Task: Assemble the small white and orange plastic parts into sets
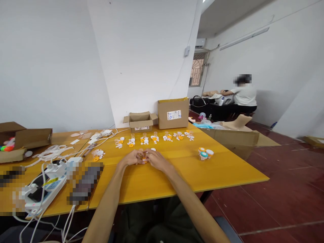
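My left hand and my right hand meet above the table, both with fingers curled in and closed. Between the fingertips shows a small orange piece, mostly covered by them. A white disc lies just behind my right hand. Farther back runs a row of small clear cups with orange rings and little white printed discs in heaps. To the right stands a group of 3 lidded jars, with a teal-and-white lid at the front.
An open carton and a closed cardboard box stand along the wall. On the left are a power strip with cables, a blurred dark device and another open box. A person sits at the far right.
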{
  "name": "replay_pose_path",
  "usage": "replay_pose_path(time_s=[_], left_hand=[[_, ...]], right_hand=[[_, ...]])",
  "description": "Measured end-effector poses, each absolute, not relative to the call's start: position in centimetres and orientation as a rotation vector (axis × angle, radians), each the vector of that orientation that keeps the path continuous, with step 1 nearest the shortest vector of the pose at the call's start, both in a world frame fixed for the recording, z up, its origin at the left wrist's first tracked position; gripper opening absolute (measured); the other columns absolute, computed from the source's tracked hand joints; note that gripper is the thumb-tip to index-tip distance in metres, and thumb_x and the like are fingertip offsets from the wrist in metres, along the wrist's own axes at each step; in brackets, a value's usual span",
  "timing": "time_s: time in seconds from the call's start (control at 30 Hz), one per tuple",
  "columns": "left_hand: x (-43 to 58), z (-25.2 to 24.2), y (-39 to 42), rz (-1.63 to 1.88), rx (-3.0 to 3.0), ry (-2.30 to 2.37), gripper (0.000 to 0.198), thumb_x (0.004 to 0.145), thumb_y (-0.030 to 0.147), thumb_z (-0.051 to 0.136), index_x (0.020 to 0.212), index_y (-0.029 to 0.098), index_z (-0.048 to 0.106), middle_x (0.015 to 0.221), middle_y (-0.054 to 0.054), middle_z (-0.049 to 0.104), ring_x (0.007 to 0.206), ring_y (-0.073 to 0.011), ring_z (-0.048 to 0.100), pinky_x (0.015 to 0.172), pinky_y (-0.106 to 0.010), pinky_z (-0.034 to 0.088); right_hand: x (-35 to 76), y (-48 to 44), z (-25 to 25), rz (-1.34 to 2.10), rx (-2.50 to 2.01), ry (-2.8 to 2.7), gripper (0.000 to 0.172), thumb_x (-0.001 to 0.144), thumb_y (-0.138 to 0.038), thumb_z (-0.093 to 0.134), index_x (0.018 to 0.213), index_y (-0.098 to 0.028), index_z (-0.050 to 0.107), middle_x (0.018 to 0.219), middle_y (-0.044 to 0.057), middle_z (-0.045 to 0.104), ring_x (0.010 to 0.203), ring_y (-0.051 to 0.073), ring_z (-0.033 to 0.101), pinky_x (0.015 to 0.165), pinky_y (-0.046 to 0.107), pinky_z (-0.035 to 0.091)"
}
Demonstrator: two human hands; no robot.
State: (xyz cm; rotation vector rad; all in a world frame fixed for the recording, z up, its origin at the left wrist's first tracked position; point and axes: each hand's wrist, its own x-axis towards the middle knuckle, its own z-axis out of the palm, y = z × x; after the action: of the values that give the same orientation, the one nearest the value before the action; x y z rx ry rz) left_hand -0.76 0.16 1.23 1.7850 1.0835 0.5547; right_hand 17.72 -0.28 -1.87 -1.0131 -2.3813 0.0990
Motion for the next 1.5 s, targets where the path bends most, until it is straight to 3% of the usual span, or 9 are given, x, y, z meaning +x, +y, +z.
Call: replay_pose_path(time_s=[0.6,0.83,1.27,1.5], left_hand=[[-0.6,1.5,-0.1,0.553,1.776,1.093,0.031,0.057,0.037,0.080,0.075,0.018,0.065,0.049,0.009,0.047,0.045,-0.0072,0.041,0.044,-0.020,0.031],[-0.6,1.7,-0.1,0.510,1.755,1.115,0.034,0.053,0.039,0.081,0.075,0.018,0.065,0.049,0.009,0.049,0.043,-0.0071,0.041,0.044,-0.021,0.030],[-0.7,1.5,0.1,0.524,1.743,1.098,0.034,0.054,0.037,0.081,0.075,0.017,0.064,0.049,0.009,0.048,0.045,-0.0076,0.041,0.046,-0.021,0.033],[-0.6,1.8,-0.2,0.519,1.773,1.048,0.032,0.056,0.038,0.080,0.067,0.018,0.058,0.048,0.009,0.043,0.046,-0.0065,0.038,0.046,-0.021,0.030]], right_hand=[[18.5,-0.2,-1.7,0.236,-1.020,-2.211,0.015,0.086,-0.011,0.056,0.083,-0.021,0.067,0.119,0.007,0.063,0.095,0.018,0.065,0.082,0.031,0.050],[18.7,0.8,-2.6,0.126,-0.980,-2.207,0.013,0.086,-0.013,0.059,0.083,-0.021,0.069,0.115,0.009,0.064,0.109,0.021,0.059,0.092,0.036,0.049],[18.5,0.3,-2.1,0.078,-0.934,-2.200,0.016,0.089,-0.013,0.055,0.088,-0.021,0.069,0.112,0.009,0.064,0.103,0.021,0.058,0.091,0.039,0.048],[17.8,-1.2,-1.1,0.147,-0.856,-2.280,0.007,0.084,-0.014,0.065,0.080,-0.020,0.066,0.116,0.008,0.061,0.108,0.021,0.055,0.092,0.039,0.046]])
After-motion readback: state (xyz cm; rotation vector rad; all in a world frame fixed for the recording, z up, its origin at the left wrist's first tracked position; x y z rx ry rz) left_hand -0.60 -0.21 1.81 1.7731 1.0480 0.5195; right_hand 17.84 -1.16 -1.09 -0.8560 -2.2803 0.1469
